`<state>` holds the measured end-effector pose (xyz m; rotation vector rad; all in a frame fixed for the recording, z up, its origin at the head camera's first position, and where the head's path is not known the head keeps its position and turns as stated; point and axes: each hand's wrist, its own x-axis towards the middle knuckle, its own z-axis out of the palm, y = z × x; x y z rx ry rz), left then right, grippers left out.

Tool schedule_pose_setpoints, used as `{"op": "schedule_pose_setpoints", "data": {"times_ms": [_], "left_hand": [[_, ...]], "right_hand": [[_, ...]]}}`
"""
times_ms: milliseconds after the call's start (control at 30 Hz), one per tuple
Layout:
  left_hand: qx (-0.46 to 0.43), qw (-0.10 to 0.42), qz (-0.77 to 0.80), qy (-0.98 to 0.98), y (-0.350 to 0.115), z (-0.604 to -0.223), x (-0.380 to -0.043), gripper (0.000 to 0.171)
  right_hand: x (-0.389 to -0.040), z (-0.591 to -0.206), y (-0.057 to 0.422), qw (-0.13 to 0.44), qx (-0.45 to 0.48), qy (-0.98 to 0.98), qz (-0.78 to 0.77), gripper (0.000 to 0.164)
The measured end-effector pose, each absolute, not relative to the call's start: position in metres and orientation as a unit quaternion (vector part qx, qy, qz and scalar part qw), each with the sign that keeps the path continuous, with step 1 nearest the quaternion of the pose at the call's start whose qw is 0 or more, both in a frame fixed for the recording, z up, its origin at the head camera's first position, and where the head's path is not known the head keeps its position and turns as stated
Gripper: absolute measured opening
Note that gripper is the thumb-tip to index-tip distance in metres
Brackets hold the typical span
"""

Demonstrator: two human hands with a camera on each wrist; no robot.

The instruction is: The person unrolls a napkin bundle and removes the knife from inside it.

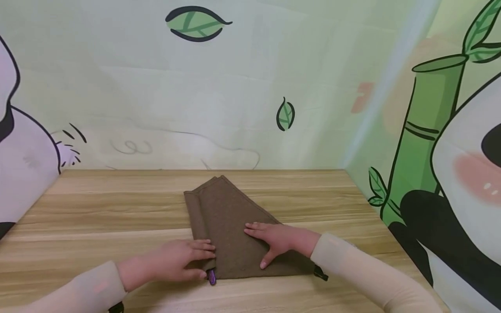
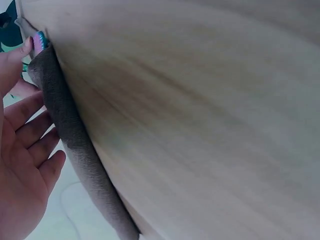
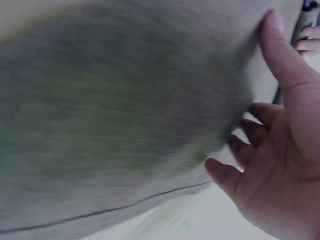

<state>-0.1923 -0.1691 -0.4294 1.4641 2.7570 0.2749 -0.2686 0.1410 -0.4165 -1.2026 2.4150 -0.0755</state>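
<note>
A folded brown cloth [image 1: 232, 213] with stitched edges, towel-like, lies on the table in the head view. A narrow folded strip [image 1: 195, 215] runs down its left side. At its lower left corner sticks out a small purple tag [image 1: 212, 277], seen also in the left wrist view beside the thumb. My left hand [image 1: 178, 261] rests its extended fingers on the left strip, thumb close to the tag. Spread out on the cloth's right half, my right hand [image 1: 275, 239] touches it with fingers and thumb. In the right wrist view the brown cloth [image 3: 100, 110] fills most of the picture.
The wooden table [image 1: 117, 208] ends at a pale green wall [image 1: 235, 87] printed with leaves, bamboo and pandas. Small black pieces [image 1: 321, 273] show under both sleeve cuffs.
</note>
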Motion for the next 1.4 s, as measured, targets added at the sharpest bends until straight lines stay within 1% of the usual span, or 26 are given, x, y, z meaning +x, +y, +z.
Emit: {"op": "schedule_pose_setpoints", "data": {"times_ms": [167, 333, 433, 567, 733, 1000, 1233, 1400], "left_hand": [[0.451, 0.004, 0.082, 0.889, -0.156, -0.423, -0.201, 0.036], [0.444, 0.032, 0.049, 0.894, -0.141, -0.42, -0.209, 0.036], [0.454, 0.031, 0.011, 0.89, -0.138, -0.424, -0.212, 0.037], [0.464, 0.021, -0.011, 0.886, -0.144, -0.426, -0.211, 0.037], [0.456, 0.012, 0.011, 0.89, -0.157, -0.427, -0.207, 0.034], [0.445, -0.021, 0.024, 0.895, -0.177, -0.43, -0.196, 0.03], [0.428, -0.007, 0.042, 0.903, -0.189, -0.431, -0.188, 0.031], [0.426, -0.01, 0.047, 0.903, -0.193, -0.433, -0.186, 0.032]], "right_hand": [[-0.268, -0.407, 0.132, 0.226, -0.414, 0.881, -0.03, 0.089], [-0.269, -0.41, 0.13, 0.227, -0.411, 0.882, -0.032, 0.094], [-0.27, -0.419, 0.13, 0.229, -0.414, 0.881, -0.019, 0.099], [-0.271, -0.427, 0.129, 0.223, -0.418, 0.881, -0.01, 0.101], [-0.271, -0.423, 0.126, 0.219, -0.421, 0.88, -0.019, 0.101], [-0.271, -0.424, 0.128, 0.209, -0.437, 0.874, -0.027, 0.1], [-0.27, -0.427, 0.128, 0.214, -0.436, 0.873, -0.04, 0.1], [-0.27, -0.428, 0.13, 0.213, -0.434, 0.874, -0.04, 0.101]]}}
